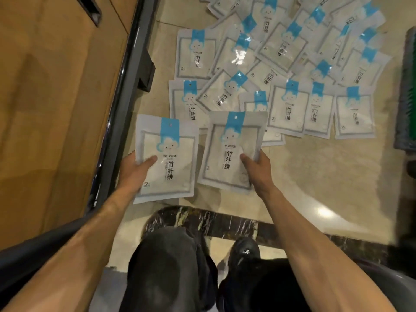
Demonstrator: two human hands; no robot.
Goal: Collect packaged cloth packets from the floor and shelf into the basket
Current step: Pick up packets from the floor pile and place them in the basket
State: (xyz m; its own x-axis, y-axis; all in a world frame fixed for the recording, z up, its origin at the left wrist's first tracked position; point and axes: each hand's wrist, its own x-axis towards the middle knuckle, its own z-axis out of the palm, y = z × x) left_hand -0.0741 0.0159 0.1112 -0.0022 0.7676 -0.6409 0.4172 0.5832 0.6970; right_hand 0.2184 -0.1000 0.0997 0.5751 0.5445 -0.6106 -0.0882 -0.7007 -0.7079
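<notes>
Left hand [135, 168] grips one cloth packet [167, 158] at its left edge, thumb pressed on the front face, fingers clamped behind it and out of sight. Right hand [258, 171] grips a second packet [231, 152] at its right edge in the same manner. Both packets are held above the floor [326, 176]. The remaining packets [290, 64] lie overlapping on the floor beyond them. No basket can be identified with certainty.

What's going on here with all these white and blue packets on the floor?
A person is picking them up. The left hand grips the left packet and the right hand grips the right packet. Many more loose packets lie overlapping on the tiled floor ahead.
</notes>
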